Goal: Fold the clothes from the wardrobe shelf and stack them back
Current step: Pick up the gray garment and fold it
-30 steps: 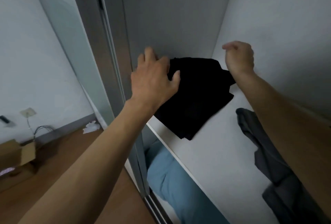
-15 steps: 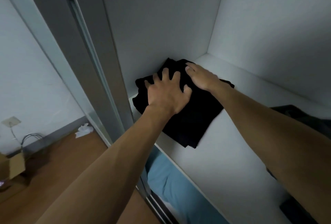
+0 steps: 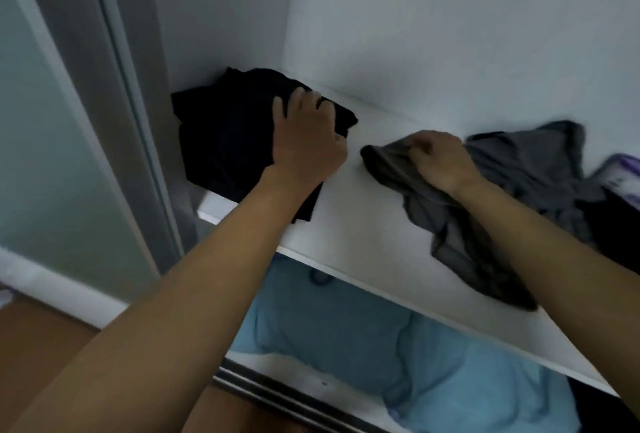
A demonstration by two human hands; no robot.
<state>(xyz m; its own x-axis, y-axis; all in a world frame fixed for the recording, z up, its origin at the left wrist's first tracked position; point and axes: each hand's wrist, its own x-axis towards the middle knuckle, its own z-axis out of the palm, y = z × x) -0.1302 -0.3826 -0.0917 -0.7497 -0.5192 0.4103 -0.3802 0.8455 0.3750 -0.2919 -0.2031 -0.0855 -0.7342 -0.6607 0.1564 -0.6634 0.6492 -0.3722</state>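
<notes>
On the wardrobe shelf (image 3: pixel 363 224), left hand (image 3: pixel 308 145) curls over the folded black garment (image 3: pixel 225 141) in the corner; right hand (image 3: pixel 441 162) pinches the crumpled grey garment (image 3: pixel 519 169) at its left end, the rest trailing rightward.

We see a blue pillow (image 3: pixel 346 328) low down, just behind the door track (image 3: pixel 273 394). At our left stands a frosted door (image 3: pixel 52 155), with white skirting (image 3: pixel 52 289) and wooden floor (image 3: pixel 31 346) below.
</notes>
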